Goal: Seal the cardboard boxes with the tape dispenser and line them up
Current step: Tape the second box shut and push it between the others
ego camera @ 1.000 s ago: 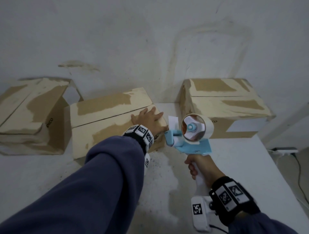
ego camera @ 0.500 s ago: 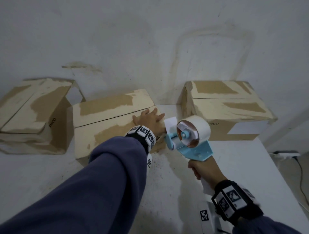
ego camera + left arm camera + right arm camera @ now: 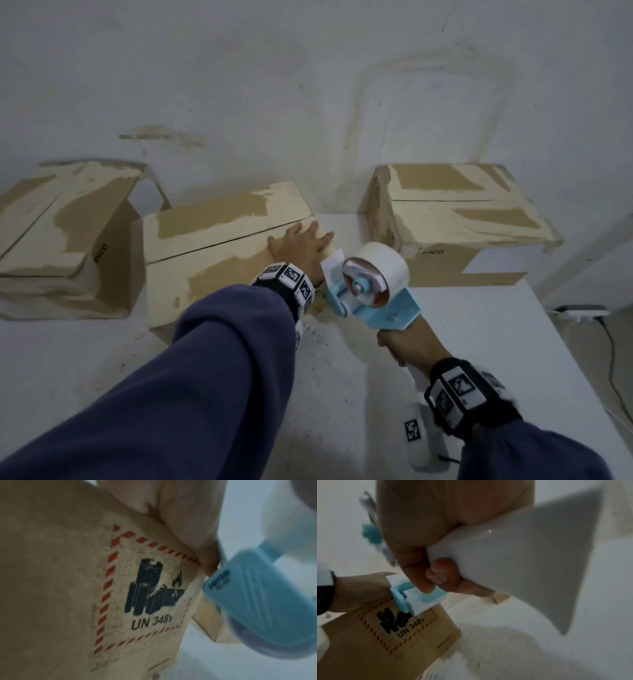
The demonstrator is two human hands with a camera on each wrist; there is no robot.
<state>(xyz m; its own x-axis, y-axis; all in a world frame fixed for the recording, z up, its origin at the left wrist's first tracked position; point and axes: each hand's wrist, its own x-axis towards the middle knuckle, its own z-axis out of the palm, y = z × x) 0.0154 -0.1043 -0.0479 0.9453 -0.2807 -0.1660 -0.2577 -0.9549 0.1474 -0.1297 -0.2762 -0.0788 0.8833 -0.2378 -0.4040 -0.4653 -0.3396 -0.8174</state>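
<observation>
Three cardboard boxes stand on the white table (image 3: 479, 342). My left hand (image 3: 301, 246) lies flat with straight fingers on the right end of the middle box (image 3: 219, 246), flaps closed. My right hand (image 3: 404, 346) grips the handle of the blue tape dispenser (image 3: 373, 291) carrying a white tape roll (image 3: 380, 263). Its front end sits at the box's right end, beside my left wrist. A UN 3481 battery label (image 3: 145, 595) marks that box side, with the dispenser's blue head (image 3: 257, 608) right next to it. The dispenser's head (image 3: 412, 599) meets the box's upper edge near the label.
An open-flapped box (image 3: 61, 240) lies at the far left; a closed box (image 3: 455, 219) stands at the back right against the wall. The table's right edge drops to a floor with a power strip (image 3: 582, 313) and cable.
My right hand has swung the dispenser left and tilted it, bringing its front end against the middle box's right end. The left hand stays pressed on the box.
</observation>
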